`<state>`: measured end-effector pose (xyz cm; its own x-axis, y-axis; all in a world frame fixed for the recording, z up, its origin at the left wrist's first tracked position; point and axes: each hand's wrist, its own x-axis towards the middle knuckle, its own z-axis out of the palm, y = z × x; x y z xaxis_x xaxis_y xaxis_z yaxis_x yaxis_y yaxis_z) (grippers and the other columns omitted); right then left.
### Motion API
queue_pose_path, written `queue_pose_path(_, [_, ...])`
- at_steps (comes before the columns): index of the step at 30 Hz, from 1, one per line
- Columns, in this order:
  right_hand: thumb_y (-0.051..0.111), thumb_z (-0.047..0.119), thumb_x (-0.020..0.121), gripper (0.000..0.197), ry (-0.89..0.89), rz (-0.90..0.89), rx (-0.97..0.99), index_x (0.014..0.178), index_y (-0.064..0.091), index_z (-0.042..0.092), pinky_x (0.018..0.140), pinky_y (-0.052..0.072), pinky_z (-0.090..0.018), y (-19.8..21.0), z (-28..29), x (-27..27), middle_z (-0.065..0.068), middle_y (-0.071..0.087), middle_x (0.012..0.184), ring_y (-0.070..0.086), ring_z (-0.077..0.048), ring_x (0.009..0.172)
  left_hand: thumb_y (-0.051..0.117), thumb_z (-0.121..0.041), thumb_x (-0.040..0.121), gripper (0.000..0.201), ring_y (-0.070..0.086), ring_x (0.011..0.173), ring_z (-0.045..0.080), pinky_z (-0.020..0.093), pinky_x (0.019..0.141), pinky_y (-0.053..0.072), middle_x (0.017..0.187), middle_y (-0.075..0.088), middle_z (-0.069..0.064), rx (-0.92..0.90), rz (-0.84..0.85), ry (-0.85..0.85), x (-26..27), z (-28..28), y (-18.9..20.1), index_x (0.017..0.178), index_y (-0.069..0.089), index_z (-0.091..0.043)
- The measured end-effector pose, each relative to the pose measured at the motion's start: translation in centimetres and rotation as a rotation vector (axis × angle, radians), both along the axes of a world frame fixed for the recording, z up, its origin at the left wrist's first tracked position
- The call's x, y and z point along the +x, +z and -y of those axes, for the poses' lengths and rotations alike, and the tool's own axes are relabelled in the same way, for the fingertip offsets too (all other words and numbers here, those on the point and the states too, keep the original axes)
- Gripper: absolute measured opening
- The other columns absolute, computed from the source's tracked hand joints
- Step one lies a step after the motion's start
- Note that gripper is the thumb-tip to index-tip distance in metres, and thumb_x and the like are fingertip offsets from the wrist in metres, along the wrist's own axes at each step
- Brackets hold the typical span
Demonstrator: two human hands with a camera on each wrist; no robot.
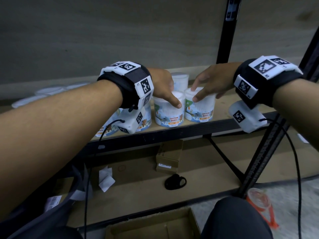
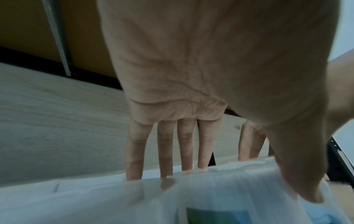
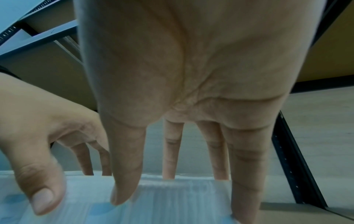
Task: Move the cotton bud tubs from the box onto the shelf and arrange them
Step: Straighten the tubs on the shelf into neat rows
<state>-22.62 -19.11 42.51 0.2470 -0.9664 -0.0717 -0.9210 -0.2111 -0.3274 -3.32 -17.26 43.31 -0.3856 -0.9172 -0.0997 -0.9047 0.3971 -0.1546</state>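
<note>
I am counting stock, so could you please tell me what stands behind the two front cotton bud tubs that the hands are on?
One more clear tub stands behind the two front tubs, between the left hand and right hand. The hands cover anything further beside it.

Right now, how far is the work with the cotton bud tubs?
Mostly done, it seems: several tubs stand on the shelf. In hand: the left hand holds one front tub, the right hand the tub beside it. The box shows no tubs in its visible part; final aligning remains.
</note>
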Motion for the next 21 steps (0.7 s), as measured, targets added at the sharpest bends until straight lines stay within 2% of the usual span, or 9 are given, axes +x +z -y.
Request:
queue_pose_path(6, [0.083,0.044,0.071,0.047,0.012,-0.01,-0.004,0.114,0.069,0.032,0.073,0.06,-0.031,0.0,0.2,-0.1,0.005,0.06,0.118,0.062,-0.012,0.096,0.062,-0.069,0.076,0.067,0.061,0.107,0.023,0.04,0.097,0.049,0.114,0.068,0.002,-0.006,-0.046,0.014,0.4,0.0,-0.1,0.112,0.071,-0.014])
queue_pose_path(10, [0.083,0.045,0.07,0.049,0.012,-0.018,0.004,0.114,0.068,0.032,0.072,0.06,-0.03,0.0,0.4,-0.2,0.006,0.059,0.119,0.061,-0.012,0.096,0.061,-0.071,0.075,0.068,0.06,0.109,0.021,0.037,0.096,0.048,0.116,0.067,0.0,-0.007,-0.049,0.033,0.3,-0.2,-0.1,0.115,0.07,-0.016])
queue_pose_path(14, [0.079,0.056,0.069,0.053,0.007,-0.104,-0.013,0.115,0.065,0.036,0.073,0.057,-0.031,0.9,0.1,0.3,0.008,0.057,0.121,0.058,-0.015,0.102,0.063,-0.075,0.07,0.072,0.057,0.112,0.018,0.033,0.094,0.045,0.122,0.064,-0.004,-0.018,-0.111,0.069,0.9,-0.7,-0.1,0.119,0.066,-0.022])
queue_pose_path(18, [0.07,0.061,0.076,0.054,0.079,-0.276,-0.191,0.121,0.064,0.033,0.094,0.038,-0.031,2.4,-0.9,2.1,0.005,0.057,0.126,0.052,-0.018,0.117,0.063,-0.07,0.074,0.078,0.051,0.124,0.019,0.031,0.101,0.039,0.136,0.056,-0.003,-0.049,-0.13,0.091,2.3,-1.6,0.4,0.133,0.057,-0.019])
queue_pose_path(21, [0.072,0.058,0.075,0.052,0.124,-0.267,-0.241,0.119,0.066,0.032,0.097,0.038,-0.032,3.5,-1.7,4.5,0.004,0.059,0.12,0.053,-0.018,0.118,0.061,-0.073,0.073,0.083,0.049,0.128,0.018,0.031,0.103,0.037,0.14,0.053,-0.005,-0.061,-0.108,0.112,3.7,-2.4,1.2,0.138,0.052,-0.022])
